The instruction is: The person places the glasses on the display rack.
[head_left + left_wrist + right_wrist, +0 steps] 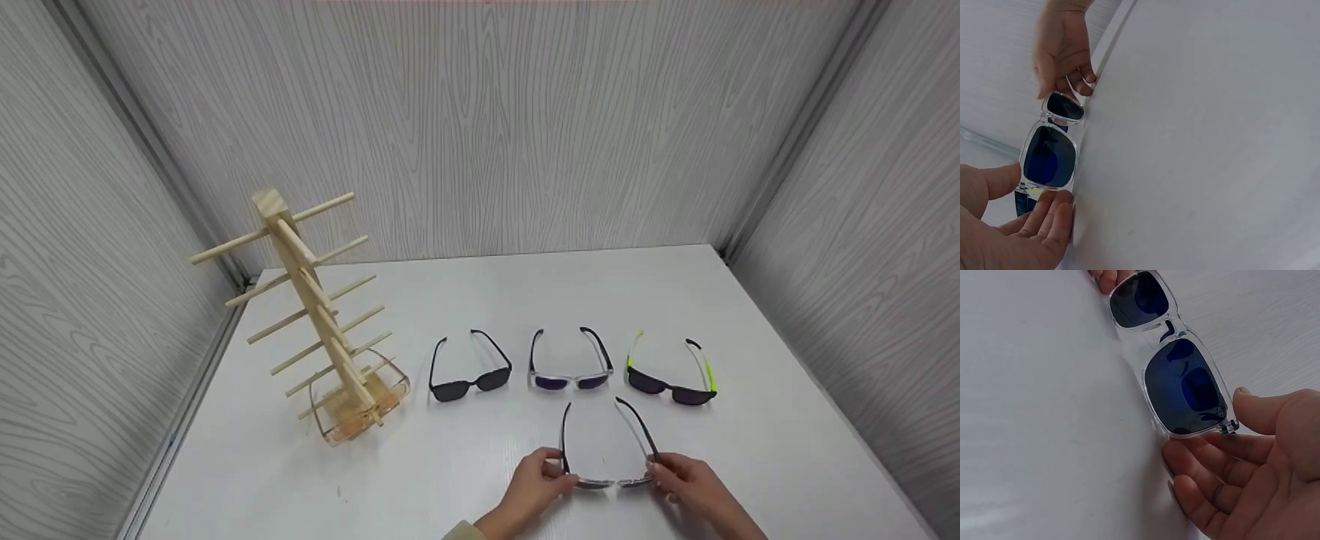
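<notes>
Clear-framed sunglasses [596, 484] with dark arms unfolded are at the front of the table, lenses toward me. My left hand [531, 486] pinches their left corner near the hinge. At the right corner, my right hand [696, 486] grips them between thumb and fingers. Through the left wrist view the dark bluish lenses [1050, 157] show in a transparent frame, with a hand at each end. The right wrist view has my right thumb [1261, 410] at the hinge and the fingers bent beneath the frame; only the left fingertips appear there.
A wooden peg rack [322, 322] stands at the left, with clear orange-tinted glasses [352, 429] at its lowest part. Behind my hands lie black sunglasses [471, 384], clear-framed purple-lensed sunglasses [571, 382] and black-and-yellow sunglasses [671, 390]. Grey wood-grain panels [480, 127] enclose the white table [450, 465].
</notes>
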Demonstrator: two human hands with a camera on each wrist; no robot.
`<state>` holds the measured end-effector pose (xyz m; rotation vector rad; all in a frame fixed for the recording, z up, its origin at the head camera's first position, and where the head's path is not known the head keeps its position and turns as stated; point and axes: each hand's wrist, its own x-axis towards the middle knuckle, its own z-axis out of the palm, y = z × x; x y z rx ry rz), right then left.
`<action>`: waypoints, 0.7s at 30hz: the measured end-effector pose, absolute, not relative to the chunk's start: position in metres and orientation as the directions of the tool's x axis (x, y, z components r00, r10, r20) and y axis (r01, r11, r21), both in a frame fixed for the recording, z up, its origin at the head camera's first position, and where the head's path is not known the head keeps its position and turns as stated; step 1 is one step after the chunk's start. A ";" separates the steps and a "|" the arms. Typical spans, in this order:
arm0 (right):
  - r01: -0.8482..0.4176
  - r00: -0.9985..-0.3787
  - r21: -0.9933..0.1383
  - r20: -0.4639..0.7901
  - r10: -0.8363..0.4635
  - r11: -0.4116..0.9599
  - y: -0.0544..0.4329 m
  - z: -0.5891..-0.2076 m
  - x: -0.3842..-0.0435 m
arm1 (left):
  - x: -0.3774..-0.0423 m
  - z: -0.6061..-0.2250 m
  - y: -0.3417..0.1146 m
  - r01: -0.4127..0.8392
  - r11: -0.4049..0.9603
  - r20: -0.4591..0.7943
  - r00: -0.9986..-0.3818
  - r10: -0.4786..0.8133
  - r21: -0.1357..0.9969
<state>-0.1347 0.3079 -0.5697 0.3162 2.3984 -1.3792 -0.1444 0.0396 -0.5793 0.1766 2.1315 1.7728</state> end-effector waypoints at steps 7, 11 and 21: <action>0.274 -0.929 -0.821 -0.360 -0.083 0.501 0.314 -0.571 -0.134 | -0.145 -0.578 0.037 -0.216 0.158 -0.257 -0.910 0.324 0.964; 0.239 -0.935 -0.850 -0.332 -0.124 0.470 0.315 -0.572 -0.133 | -0.145 -0.575 0.034 -0.233 0.131 -0.264 -0.908 0.326 0.964; 0.213 -0.947 -0.899 -0.287 -0.146 0.383 0.309 -0.563 -0.135 | -0.147 -0.564 0.028 -0.195 0.057 -0.203 -0.922 0.329 0.979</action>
